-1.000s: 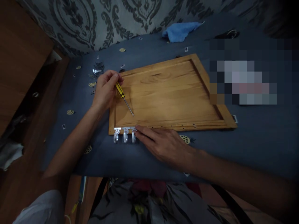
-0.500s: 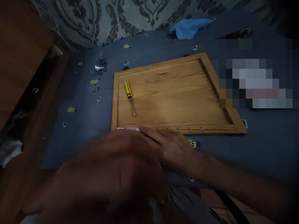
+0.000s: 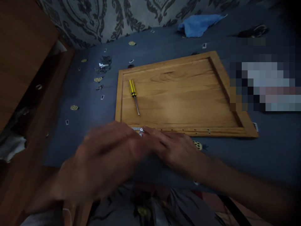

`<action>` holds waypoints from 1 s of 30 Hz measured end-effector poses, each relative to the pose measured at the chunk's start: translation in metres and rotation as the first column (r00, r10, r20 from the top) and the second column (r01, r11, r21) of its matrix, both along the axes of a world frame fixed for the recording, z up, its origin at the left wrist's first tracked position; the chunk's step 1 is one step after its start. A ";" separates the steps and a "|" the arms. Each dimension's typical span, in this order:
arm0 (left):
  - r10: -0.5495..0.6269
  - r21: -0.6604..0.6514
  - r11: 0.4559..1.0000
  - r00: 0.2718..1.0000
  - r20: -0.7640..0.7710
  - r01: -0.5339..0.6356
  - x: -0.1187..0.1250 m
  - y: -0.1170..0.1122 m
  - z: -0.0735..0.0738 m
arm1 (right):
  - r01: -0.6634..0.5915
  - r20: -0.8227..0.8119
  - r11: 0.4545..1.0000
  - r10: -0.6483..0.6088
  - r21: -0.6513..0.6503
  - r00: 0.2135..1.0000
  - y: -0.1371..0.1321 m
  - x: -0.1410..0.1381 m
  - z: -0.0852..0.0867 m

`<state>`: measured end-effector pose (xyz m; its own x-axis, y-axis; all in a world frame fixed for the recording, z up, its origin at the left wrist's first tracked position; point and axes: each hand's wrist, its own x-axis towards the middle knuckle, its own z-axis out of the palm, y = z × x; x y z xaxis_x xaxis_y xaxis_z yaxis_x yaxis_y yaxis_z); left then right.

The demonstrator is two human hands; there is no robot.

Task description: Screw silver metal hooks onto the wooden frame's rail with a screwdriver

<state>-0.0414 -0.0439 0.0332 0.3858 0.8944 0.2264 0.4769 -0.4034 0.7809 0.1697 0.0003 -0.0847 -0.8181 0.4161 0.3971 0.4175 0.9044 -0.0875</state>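
Bracket [image 3: 141, 130] ptly behind L hand [image 3: 104, 157]

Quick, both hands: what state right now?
Left hand: blurred, by the wooden panel; open or closed cannot be told.
Right hand: fingertips at the metal bracket; whether it grips cannot be told.

Yellow screwdriver [image 3: 133, 93] on wooden panel [image 3: 181, 97], metal bracket [image 3: 141, 130] (partly hidden)

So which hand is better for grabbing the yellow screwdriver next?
Probably the left hand: the right hand seems to touch the metal fitting, and the screwdriver lies near the left end of the wooden panel. The left hand is blurred, so I can't tell if it's free.
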 end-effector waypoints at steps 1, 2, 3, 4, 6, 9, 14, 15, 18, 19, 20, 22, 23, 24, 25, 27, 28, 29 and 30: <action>0.079 0.058 0.996 0.994 -0.078 -0.074 -0.006 0.007 -0.007 | 0.000 -0.015 1.000 0.000 0.010 1.000 0.000 0.000 -0.001; 0.145 0.096 0.986 0.982 -0.124 -0.133 -0.013 0.011 -0.016 | 0.000 -0.034 1.000 0.000 0.023 0.999 0.001 0.000 -0.002; 0.162 0.104 0.984 0.976 -0.148 -0.147 -0.019 0.014 -0.026 | 0.002 -0.043 1.000 0.000 0.031 0.999 0.001 -0.001 -0.003; 0.186 0.106 0.980 0.971 -0.152 -0.171 -0.025 0.015 -0.036 | 0.002 -0.048 0.999 0.000 0.034 0.999 0.001 -0.001 -0.004; 0.171 0.074 0.984 0.973 -0.155 -0.162 -0.032 0.013 -0.053 | 0.003 -0.052 1.000 -0.002 0.027 0.999 0.001 -0.001 -0.003; 0.104 -0.006 0.994 0.980 -0.168 -0.106 -0.029 0.009 -0.067 | 0.003 -0.042 1.000 -0.002 0.011 0.999 0.001 -0.001 -0.002; 0.078 -0.031 0.995 0.958 -0.276 -0.090 -0.018 0.010 -0.073 | 0.004 -0.021 1.000 -0.004 0.027 1.000 0.001 0.000 -0.002; 0.081 -0.017 0.996 0.950 -0.300 -0.091 -0.018 0.010 -0.074 | 0.006 -0.020 1.000 -0.005 0.025 1.000 0.001 0.000 -0.002; 0.076 0.010 0.997 0.939 -0.335 -0.077 -0.017 0.012 -0.077 | 0.006 -0.039 1.000 -0.005 0.010 0.999 0.001 -0.001 -0.001; 0.073 0.011 0.997 0.939 -0.335 -0.074 -0.017 0.012 -0.078 | 0.006 -0.039 1.000 -0.006 0.004 0.999 0.001 -0.001 0.000; 0.074 0.008 0.997 0.940 -0.334 -0.076 -0.017 0.012 -0.078 | 0.006 -0.041 1.000 -0.006 0.001 0.999 0.001 -0.001 0.000; 0.081 -0.006 0.996 0.942 -0.325 -0.087 -0.017 0.012 -0.078 | 0.002 -0.046 1.000 -0.003 -0.004 0.999 0.001 -0.001 0.000; 0.087 -0.013 0.995 0.944 -0.319 -0.097 -0.017 0.012 -0.078 | 0.000 -0.052 1.000 -0.001 -0.005 0.999 0.001 -0.001 -0.001; 0.092 -0.019 0.995 0.946 -0.312 -0.103 -0.017 0.011 -0.079 | -0.002 -0.061 1.000 0.002 -0.004 0.998 0.001 -0.001 -0.001; 0.095 -0.022 0.994 0.948 -0.304 -0.106 -0.017 0.011 -0.079 | -0.003 -0.063 1.000 0.003 -0.005 0.998 0.001 -0.001 -0.002; 0.098 -0.016 0.994 0.952 -0.289 -0.107 -0.017 0.011 -0.080 | -0.002 -0.066 1.000 0.002 -0.004 0.998 0.001 -0.001 -0.004; 0.100 -0.013 0.994 0.953 -0.285 -0.108 -0.017 0.011 -0.081 | 0.000 -0.070 1.000 0.000 -0.002 0.998 0.001 -0.002 -0.004; 0.102 -0.011 0.994 0.954 -0.282 -0.110 -0.017 0.012 -0.081 | 0.001 -0.070 1.000 -0.001 -0.003 0.998 0.002 -0.002 -0.004; 0.106 -0.013 0.993 0.954 -0.279 -0.114 -0.017 0.012 -0.082 | 0.002 -0.072 1.000 -0.002 -0.001 0.997 0.002 -0.002 -0.003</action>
